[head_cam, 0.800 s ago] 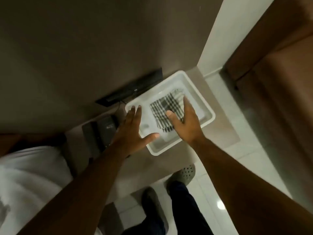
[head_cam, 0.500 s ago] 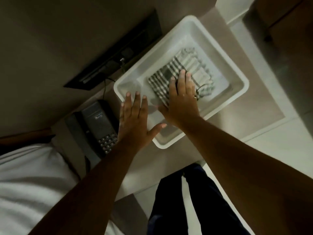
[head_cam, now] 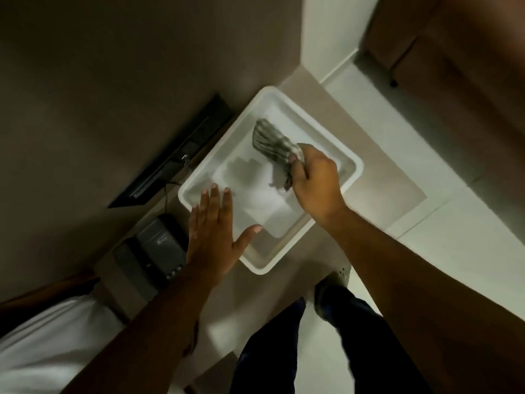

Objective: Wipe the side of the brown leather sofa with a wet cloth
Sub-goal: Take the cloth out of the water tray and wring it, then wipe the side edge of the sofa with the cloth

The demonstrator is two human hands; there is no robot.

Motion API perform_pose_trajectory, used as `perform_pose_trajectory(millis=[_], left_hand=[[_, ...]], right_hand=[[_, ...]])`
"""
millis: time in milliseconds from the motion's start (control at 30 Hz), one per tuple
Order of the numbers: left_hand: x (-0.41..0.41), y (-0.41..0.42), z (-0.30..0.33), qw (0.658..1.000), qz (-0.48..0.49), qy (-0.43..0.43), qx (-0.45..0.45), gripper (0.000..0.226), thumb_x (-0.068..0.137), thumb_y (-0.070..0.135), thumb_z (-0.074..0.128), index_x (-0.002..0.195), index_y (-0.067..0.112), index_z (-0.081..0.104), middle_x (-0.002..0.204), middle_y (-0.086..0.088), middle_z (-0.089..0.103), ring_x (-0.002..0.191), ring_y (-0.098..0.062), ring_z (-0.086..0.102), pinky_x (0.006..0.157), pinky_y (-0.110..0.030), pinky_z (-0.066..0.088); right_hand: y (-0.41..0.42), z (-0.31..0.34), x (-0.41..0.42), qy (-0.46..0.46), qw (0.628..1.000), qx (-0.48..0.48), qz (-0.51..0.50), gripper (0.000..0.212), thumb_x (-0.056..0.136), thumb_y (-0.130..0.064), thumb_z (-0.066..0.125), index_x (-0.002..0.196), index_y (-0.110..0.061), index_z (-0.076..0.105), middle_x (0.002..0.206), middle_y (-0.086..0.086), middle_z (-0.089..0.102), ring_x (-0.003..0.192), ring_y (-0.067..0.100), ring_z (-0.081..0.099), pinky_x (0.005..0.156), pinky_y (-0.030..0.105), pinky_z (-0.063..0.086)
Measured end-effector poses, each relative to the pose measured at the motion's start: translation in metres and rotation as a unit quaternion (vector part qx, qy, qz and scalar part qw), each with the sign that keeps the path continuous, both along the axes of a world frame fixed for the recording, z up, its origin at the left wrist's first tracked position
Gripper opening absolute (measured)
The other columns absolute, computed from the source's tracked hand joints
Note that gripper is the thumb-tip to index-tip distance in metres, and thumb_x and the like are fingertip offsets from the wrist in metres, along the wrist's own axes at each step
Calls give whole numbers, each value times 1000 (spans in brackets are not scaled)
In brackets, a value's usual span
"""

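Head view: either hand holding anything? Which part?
Right hand holds the checked cloth, fingers closed on its bunched near end, the rest above the white tub. Left hand is flat and open, holding nothing.

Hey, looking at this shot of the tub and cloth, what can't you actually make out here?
Head view only:
- Cloth: motion-blurred, its pattern smeared; one end hidden inside the right hand.
- Water in the tub: level unclear.
- Phone: keypad mostly covered by the left hand.
- Sofa: cut off by the frame edge, dim.
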State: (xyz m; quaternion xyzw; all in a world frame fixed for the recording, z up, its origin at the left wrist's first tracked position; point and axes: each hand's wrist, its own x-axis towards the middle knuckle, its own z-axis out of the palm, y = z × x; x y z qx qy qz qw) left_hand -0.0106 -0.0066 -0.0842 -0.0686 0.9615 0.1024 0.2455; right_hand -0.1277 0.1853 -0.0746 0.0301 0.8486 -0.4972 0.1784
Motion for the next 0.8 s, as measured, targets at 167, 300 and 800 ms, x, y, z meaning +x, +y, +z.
perform_pose_trajectory(millis=[167, 300, 800], left_hand=[[-54, 36, 24, 998, -35, 13, 41, 115, 75, 93, 5, 160, 16, 10, 169, -10, 2, 155, -26, -3, 123, -47, 5], [-106, 100, 32, 993, -112, 11, 42, 107, 81, 88, 8, 160, 16, 9, 170, -10, 1, 157, -27, -1, 124, -48, 9], [-269, 596, -20, 875, -477, 83, -15, 92, 89, 79, 21, 160, 25, 2, 169, -15, -7, 155, -39, -8, 125, -57, 1]], right_hand=[[78, 39, 5, -75, 908, -224, -347, 19, 104, -16, 48, 114, -12, 64, 94, -6, 70, 80, 0, 70, 71, 19, 58], [172, 55, 15, -52, 790, -338, -509, 22, 104, -16, 49, 96, -23, 69, 90, -6, 77, 89, 12, 74, 83, 34, 61], [510, -10, 112, -13, 544, -321, -775, 18, 104, -26, 47, 113, -26, 63, 124, 8, 69, 119, 27, 65, 108, 52, 49]])
